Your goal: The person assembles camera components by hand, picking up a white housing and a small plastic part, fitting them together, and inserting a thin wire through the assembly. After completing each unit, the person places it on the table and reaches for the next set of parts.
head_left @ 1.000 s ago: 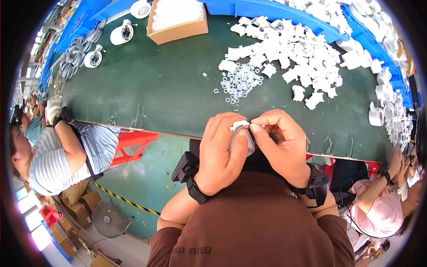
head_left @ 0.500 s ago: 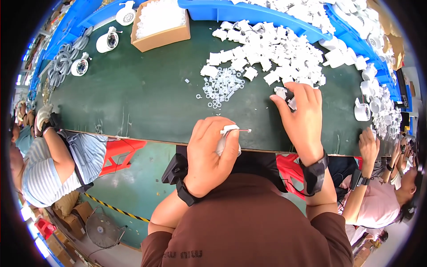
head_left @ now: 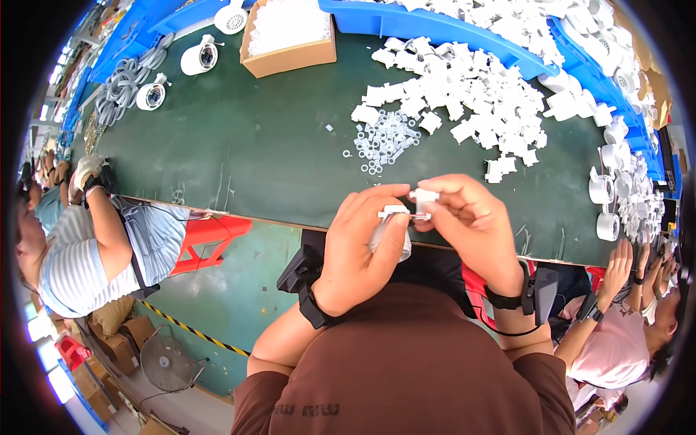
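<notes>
Both hands have met again at centre frame: the right hand, back from the pile of white plastic parts in the upper right, pinches a small white piece against the white fitting gripped in the left hand, so another joining is beginning

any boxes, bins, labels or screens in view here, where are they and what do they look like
Cardboard box: far table edge, left of centre; open, brown, full of white parts.
Blue bins: along the far edge; long, plastic.
Cartons: on the floor at lower left; brown, stacked.
No labels or screens show clearly.
</notes>
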`<state>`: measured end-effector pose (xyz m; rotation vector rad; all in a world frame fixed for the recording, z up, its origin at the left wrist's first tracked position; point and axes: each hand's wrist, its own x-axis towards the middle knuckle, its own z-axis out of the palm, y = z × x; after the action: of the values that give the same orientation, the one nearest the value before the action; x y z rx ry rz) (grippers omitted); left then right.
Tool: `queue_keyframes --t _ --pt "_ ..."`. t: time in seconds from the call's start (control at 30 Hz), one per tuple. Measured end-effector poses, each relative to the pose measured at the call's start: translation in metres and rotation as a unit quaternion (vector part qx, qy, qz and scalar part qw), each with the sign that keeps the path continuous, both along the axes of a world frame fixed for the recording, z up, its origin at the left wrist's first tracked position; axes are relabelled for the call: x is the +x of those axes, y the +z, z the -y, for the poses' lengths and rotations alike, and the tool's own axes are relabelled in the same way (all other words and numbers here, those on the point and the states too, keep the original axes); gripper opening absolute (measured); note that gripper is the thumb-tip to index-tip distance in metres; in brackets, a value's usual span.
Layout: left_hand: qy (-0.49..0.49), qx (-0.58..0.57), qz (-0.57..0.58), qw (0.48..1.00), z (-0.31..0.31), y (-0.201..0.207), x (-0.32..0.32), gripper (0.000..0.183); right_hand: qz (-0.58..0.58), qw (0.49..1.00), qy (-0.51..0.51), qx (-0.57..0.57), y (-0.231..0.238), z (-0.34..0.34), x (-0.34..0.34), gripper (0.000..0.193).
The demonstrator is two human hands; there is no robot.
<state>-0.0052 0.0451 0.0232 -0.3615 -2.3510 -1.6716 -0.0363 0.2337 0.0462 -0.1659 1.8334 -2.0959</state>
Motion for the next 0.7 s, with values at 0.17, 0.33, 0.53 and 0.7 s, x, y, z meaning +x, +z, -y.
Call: queue_keyframes --t 0.17,0.33,0.53,0.7 --pt "-0.003 0.009 0.015 1.0 0.003 0.006 0.003 0.011 -0.092 0.994 -0.019 0.048 -0.016 0.007 0.001 0.033" --pt "0.019 0.009 0.025 0.999 0.005 0.006 0.006 0.011 -0.19 0.971 -0.015 0.146 -0.013 0.015 0.003 0.043" --pt "0.12 -0.073 -0.01 0.99 0.009 0.005 0.006 0.016 -0.039 0.998 0.043 0.028 0.008 0.012 0.012 0.039" --pt "0.111 -0.113 -0.003 0.987 0.001 0.013 0.007 0.024 -0.114 0.993 0.019 0.022 -0.001 0.03 0.015 0.037"
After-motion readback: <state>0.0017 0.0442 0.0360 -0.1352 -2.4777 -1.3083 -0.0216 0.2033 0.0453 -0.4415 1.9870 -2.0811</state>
